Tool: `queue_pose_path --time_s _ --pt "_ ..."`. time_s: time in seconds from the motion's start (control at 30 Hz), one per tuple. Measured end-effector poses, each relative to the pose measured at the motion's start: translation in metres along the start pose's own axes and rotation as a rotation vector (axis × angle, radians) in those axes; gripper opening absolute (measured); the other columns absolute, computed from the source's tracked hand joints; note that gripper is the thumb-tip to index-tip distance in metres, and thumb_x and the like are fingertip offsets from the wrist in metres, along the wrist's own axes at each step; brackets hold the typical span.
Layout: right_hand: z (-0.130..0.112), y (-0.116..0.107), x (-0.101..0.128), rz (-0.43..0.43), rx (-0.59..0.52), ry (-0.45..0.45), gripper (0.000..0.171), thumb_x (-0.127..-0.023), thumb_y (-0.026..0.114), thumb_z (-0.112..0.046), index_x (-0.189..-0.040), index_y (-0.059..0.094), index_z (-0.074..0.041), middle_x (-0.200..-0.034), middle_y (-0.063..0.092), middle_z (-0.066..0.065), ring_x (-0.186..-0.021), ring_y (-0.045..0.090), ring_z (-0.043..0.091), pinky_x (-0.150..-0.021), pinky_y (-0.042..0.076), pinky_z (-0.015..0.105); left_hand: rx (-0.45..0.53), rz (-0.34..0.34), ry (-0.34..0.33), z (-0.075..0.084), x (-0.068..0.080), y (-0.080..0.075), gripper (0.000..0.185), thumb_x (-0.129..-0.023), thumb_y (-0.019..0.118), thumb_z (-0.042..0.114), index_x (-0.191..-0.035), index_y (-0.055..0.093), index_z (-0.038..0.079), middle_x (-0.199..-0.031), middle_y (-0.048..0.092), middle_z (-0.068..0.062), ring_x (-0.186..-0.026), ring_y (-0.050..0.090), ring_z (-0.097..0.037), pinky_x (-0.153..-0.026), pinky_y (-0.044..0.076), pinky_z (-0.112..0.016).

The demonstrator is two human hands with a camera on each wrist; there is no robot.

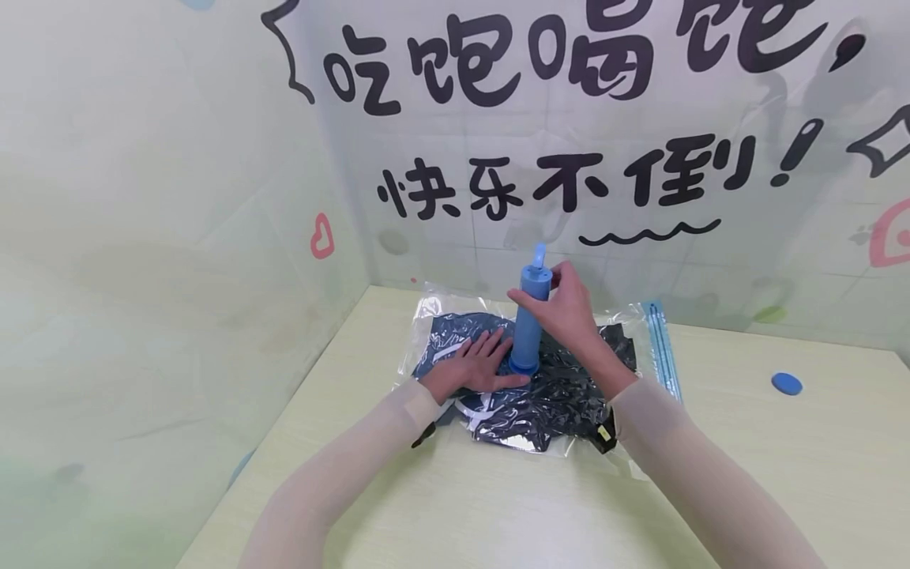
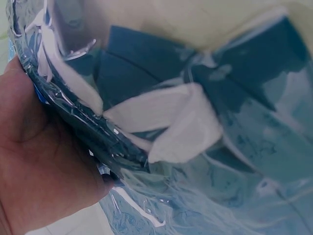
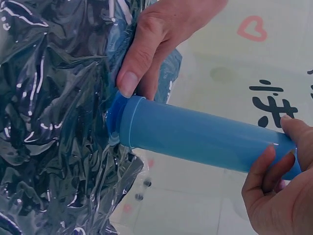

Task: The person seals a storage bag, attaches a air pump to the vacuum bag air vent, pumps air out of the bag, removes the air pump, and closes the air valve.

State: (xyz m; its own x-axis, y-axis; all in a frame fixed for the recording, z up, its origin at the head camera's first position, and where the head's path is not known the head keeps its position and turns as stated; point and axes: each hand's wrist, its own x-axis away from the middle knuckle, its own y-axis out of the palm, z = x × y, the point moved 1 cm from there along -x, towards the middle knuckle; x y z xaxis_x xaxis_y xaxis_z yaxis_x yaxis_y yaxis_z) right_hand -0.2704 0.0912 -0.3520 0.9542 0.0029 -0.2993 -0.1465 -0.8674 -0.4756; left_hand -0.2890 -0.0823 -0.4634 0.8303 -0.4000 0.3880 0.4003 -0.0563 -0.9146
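Observation:
A clear vacuum storage bag (image 1: 562, 411) holding dark clothing with white patches lies on the pale table (image 1: 782, 474). A blue hand pump (image 1: 530, 320) stands upright on the bag's valve. My right hand (image 1: 565, 304) grips the pump near its top; in the right wrist view its fingers (image 3: 271, 169) curl round the blue pump barrel (image 3: 205, 134). My left hand (image 1: 478, 363) lies flat on the bag beside the pump's base, its thumb (image 3: 134, 63) touching the base collar. The left wrist view shows my palm (image 2: 39, 166) against the crinkled bag (image 2: 195, 147).
A small blue round cap (image 1: 786, 384) lies on the table at the right. The bag's blue zip strip (image 1: 663, 348) runs along its right edge. Walls covered with printed plastic sheeting (image 1: 569, 118) close in the back and the left.

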Motion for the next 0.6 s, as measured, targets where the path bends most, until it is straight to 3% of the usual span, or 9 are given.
queue_pose_path --time_s 0.23,0.37,0.53,0.6 --pt "0.003 -0.007 -0.001 -0.042 -0.007 -0.048 0.058 -0.087 0.083 -0.038 -0.119 0.054 0.001 -0.113 0.061 0.016 -0.098 0.057 0.032 -0.078 0.050 0.046 0.006 -0.001 -0.004 0.000 -0.001 0.000 0.097 -0.094 0.034 0.081 -0.165 0.000 0.024 -0.169 -0.011 0.000 -0.152 -0.012 -0.023 -0.120 0.000 -0.048" --pt "0.005 -0.011 -0.004 -0.096 -0.024 -0.064 0.056 -0.088 0.083 -0.034 -0.123 0.058 0.003 -0.117 0.063 0.017 -0.107 0.058 0.032 -0.083 0.051 0.047 0.007 -0.004 -0.005 -0.001 -0.002 0.002 0.097 -0.093 0.034 0.081 -0.165 0.000 0.024 -0.169 -0.012 0.000 -0.152 -0.013 -0.023 -0.120 -0.001 -0.048" --pt "0.003 -0.017 -0.008 -0.148 -0.063 -0.049 0.059 -0.087 0.084 -0.029 -0.129 0.058 0.004 -0.124 0.063 0.018 -0.114 0.057 0.033 -0.091 0.050 0.049 0.001 0.002 -0.003 -0.001 -0.002 0.002 0.097 -0.093 0.034 0.081 -0.165 0.000 0.025 -0.168 -0.012 0.000 -0.152 -0.013 -0.023 -0.120 0.000 -0.047" --pt "0.003 -0.020 -0.009 -0.179 -0.085 -0.026 0.063 -0.088 0.083 -0.029 -0.134 0.055 0.004 -0.128 0.061 0.020 -0.114 0.058 0.035 -0.089 0.051 0.048 0.000 -0.001 -0.001 0.000 -0.001 0.001 0.097 -0.093 0.034 0.081 -0.165 0.000 0.025 -0.168 -0.012 0.000 -0.152 -0.013 -0.023 -0.120 0.000 -0.047"
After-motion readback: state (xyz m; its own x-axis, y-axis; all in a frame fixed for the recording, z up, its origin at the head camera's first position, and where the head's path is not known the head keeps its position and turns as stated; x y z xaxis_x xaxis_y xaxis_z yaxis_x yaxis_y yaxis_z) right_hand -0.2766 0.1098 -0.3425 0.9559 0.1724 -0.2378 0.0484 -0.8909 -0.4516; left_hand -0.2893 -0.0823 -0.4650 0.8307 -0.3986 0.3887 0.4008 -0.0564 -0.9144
